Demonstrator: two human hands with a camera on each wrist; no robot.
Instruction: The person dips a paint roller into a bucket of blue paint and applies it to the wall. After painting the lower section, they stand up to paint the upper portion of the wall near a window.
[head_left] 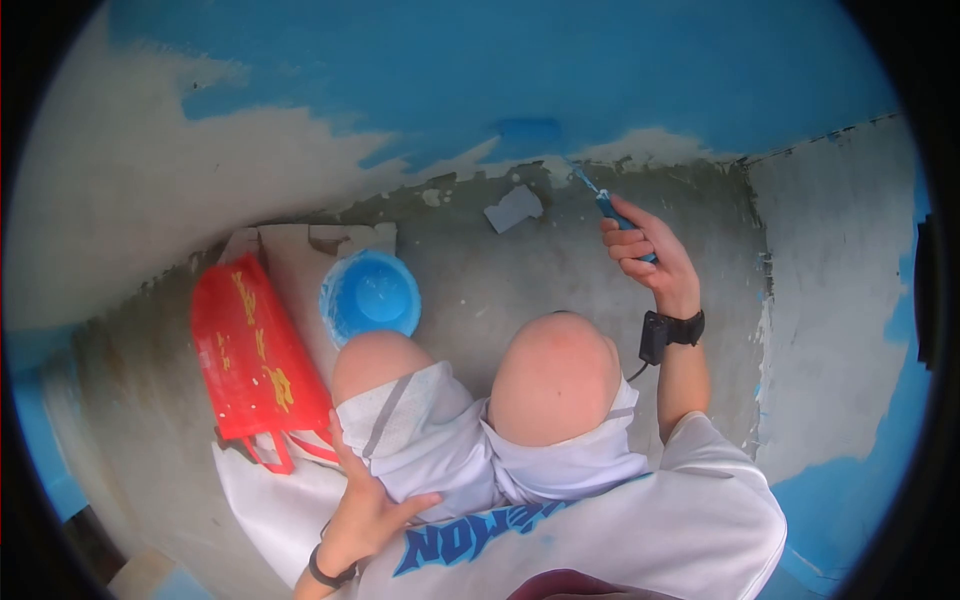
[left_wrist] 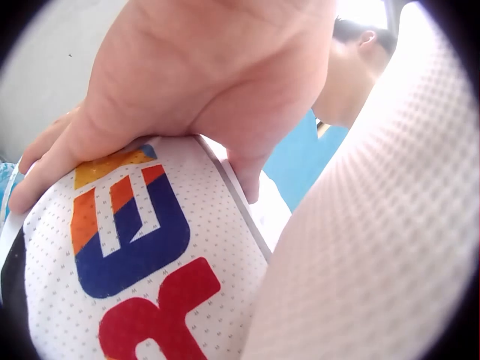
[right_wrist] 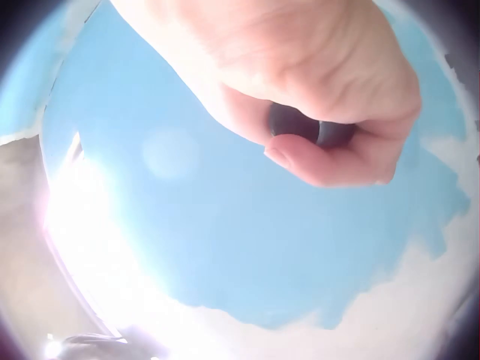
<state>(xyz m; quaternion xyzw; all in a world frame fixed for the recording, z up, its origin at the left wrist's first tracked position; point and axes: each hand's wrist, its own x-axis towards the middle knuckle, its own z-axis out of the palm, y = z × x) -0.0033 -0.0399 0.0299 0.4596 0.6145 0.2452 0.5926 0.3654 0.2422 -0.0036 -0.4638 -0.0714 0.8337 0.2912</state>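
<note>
While its fingers curl round the blue handle of a thin-rodded paint roller (head_left: 607, 205), the right grip (head_left: 645, 250) sits between 2 and 3 o'clock from the head view's middle, the roller's blue head near 12 at the partly blue-painted wall (head_left: 620, 70). The left grip (head_left: 365, 515) rests open on white fabric shorts (head_left: 435, 465) at 7; a round blue plastic basin (head_left: 375, 290) stands at 9.

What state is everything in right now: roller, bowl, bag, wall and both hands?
Wall, partly painted blue
Paint roller, held at the wall
Right hand, fingers curled round the roller
Left hand, open on the left leg
Bowl, upright, smeared with paint
Red bag, beside the bowl
</note>
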